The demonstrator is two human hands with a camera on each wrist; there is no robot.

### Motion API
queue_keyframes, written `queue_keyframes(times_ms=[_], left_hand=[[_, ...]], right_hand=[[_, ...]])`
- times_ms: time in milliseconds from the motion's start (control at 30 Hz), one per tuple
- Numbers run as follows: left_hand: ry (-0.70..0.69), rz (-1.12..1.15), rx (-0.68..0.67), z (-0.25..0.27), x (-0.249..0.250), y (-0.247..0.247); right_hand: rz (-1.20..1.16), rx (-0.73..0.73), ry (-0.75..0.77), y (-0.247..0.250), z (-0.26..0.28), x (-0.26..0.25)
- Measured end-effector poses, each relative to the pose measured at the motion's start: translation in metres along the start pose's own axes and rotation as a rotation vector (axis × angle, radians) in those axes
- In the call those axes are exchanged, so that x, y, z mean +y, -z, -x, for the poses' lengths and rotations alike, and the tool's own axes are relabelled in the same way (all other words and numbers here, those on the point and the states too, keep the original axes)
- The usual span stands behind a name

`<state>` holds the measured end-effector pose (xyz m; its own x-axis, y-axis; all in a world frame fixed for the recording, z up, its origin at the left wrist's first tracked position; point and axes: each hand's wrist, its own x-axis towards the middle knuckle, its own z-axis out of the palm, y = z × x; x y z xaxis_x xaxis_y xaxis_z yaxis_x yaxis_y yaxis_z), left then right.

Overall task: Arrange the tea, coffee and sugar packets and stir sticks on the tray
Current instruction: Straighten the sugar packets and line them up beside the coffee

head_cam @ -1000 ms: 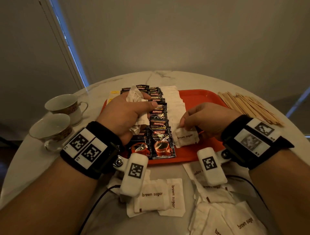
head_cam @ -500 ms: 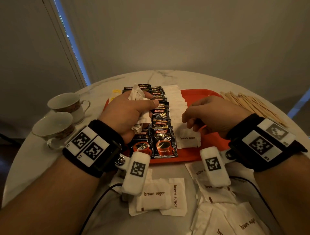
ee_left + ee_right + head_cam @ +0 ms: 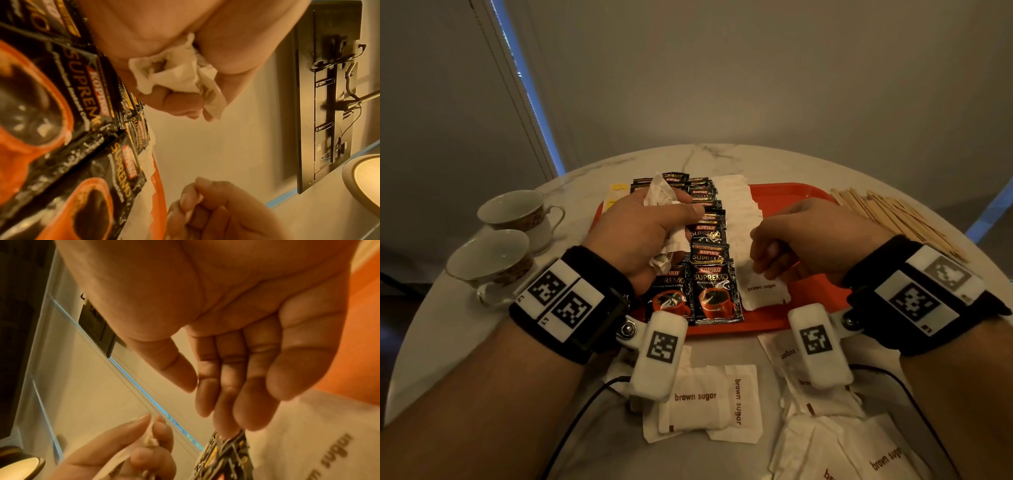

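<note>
An orange tray [image 3: 813, 308] holds two rows of black Kopiko coffee packets [image 3: 714, 291] and a column of white sugar packets [image 3: 739, 209]. My left hand [image 3: 647, 233] hovers over the coffee rows and grips a crumpled bunch of white sugar packets [image 3: 659, 195], seen also in the left wrist view [image 3: 179, 73]. My right hand [image 3: 784, 246] hangs just above the nearest brown sugar packet [image 3: 765, 291] on the tray. In the right wrist view that hand's fingers [image 3: 226, 378] are loosely extended and hold nothing. Wooden stir sticks [image 3: 893, 216] lie on the table right of the tray.
Two teacups [image 3: 517, 209] [image 3: 489, 257] stand left of the tray. Yellow tea packets [image 3: 616, 192] show at the tray's far left corner. Loose brown sugar packets [image 3: 702, 401] [image 3: 859, 445] lie on the marble table near me, among wrist camera cables.
My right hand, which pinched the brown sugar packet on the tray a second ago, has let it go and lifted slightly. The left hand still grips its bunch.
</note>
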<state>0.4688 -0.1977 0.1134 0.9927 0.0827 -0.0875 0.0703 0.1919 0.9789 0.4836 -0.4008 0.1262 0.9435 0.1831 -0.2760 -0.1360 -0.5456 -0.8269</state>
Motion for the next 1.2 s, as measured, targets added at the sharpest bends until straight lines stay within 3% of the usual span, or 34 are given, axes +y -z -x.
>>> queue_keyframes(times_ms=[200,333,433,600,767,933,1033,1200], left_hand=[[0.096,-0.022,-0.008,-0.003,-0.004,-0.001],[0.166,0.006,-0.065,-0.001,-0.005,-0.003],[0.196,0.047,-0.172,0.003,-0.005,-0.001],[0.221,-0.009,-0.364,0.004,-0.002,0.006],[0.206,-0.055,-0.502,0.007,0.002,0.008],[0.136,-0.040,-0.333,0.002,0.004,0.012],[0.048,-0.055,-0.212,0.002,0.010,0.012],[-0.121,-0.219,-0.193,0.015,0.016,0.004]], right_hand=[[0.014,-0.120,-0.043,-0.008,-0.002,0.003],[-0.179,-0.043,0.127,-0.006,-0.003,-0.001],[-0.251,-0.042,0.225,-0.015,-0.005,-0.011],[-0.146,0.003,0.362,-0.024,-0.011,-0.026],[-0.145,-0.040,0.389,-0.022,-0.011,-0.034],[-0.381,0.107,0.326,-0.011,-0.010,-0.039],[-0.385,0.170,0.336,-0.006,-0.004,-0.037],[-0.416,0.162,0.325,-0.014,0.012,-0.025]])
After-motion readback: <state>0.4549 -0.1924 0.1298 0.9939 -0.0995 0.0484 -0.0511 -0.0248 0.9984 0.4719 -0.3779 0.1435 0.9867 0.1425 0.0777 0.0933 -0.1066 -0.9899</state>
